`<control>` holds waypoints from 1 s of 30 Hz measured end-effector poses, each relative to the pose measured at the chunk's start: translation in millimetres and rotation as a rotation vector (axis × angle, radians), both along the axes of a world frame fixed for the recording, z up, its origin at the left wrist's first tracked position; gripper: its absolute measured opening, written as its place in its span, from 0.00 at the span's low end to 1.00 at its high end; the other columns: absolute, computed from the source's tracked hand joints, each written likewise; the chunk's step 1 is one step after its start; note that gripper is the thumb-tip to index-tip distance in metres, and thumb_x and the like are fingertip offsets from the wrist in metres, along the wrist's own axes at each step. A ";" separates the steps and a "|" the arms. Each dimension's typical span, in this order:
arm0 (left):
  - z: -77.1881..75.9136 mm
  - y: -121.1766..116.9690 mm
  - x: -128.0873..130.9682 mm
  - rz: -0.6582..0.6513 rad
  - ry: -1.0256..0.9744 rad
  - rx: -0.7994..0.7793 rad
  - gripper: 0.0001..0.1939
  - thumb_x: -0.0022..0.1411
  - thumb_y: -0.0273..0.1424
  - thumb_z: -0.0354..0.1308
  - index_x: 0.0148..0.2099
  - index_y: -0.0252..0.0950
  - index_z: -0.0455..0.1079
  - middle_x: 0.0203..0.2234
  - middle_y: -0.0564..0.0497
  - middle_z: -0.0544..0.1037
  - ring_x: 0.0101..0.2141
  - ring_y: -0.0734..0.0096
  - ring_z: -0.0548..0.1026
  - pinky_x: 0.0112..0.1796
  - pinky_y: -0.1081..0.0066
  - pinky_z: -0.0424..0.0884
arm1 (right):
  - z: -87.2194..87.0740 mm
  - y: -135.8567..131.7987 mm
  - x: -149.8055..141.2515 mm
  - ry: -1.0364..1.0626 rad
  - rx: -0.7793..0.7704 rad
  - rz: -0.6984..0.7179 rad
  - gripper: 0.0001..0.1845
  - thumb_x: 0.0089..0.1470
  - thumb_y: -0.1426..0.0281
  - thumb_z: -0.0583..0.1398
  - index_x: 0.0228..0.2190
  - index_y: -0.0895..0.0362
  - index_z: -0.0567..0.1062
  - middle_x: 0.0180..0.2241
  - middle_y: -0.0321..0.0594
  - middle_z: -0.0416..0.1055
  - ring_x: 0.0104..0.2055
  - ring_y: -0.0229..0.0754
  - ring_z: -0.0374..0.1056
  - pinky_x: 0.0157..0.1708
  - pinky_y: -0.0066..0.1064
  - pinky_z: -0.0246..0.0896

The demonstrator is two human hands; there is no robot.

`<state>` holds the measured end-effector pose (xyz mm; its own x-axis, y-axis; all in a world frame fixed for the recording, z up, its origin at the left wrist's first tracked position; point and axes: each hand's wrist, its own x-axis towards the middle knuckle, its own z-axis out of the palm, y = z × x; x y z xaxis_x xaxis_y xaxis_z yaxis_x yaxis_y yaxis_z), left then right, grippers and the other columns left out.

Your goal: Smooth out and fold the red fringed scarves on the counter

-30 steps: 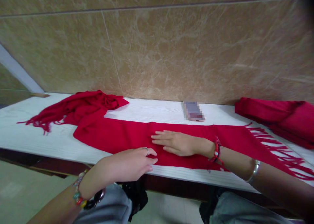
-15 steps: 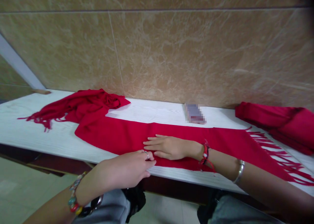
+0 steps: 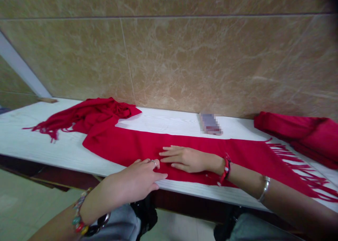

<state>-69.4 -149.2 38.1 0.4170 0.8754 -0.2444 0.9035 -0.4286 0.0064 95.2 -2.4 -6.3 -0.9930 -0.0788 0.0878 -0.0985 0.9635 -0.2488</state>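
A red scarf (image 3: pixel 148 146) lies stretched lengthwise across a white tabletop (image 3: pixel 169 118), with loose fringe at its right end and a bunched, twisted heap at its left end. My right hand (image 3: pixel 188 159) rests flat on the middle of the scarf, fingers stretched leftward. Just left of it, my left hand (image 3: pixel 137 179) is over the scarf's near edge, its thumb and one finger apart and pointing right. The tips of its other fingers touch the cloth and are partly hidden. Neither hand grips anything visible.
Behind the scarf lies a phone (image 3: pixel 210 124), its screen blurred out. Another folded red cloth (image 3: pixel 295 133) sits at the right. A marbled tile wall (image 3: pixel 185 65) rises along the table's back edge. My knees (image 3: pixel 118 223) are below the front edge.
My right hand has slid slightly right over the scarf. My left hand has shifted a little left, its fingers spreading more, so the gap between the hands is wider.
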 end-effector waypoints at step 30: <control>5.1 3.5 -5.9 -0.018 -0.013 -0.005 0.20 0.55 0.24 0.52 0.50 0.42 0.68 0.43 0.45 0.72 0.43 0.60 0.70 0.43 0.63 0.66 | -1.8 -14.5 -24.4 0.089 0.176 -0.060 0.14 0.54 0.75 0.52 0.42 0.61 0.71 0.40 0.45 0.69 0.44 0.41 0.63 0.46 0.32 0.58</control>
<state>-75.3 -145.7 43.1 0.4356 0.8666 -0.2435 0.8956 -0.4445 0.0200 70.7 -16.9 -8.1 -0.9853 -0.0416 0.1656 -0.0537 0.9962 -0.0689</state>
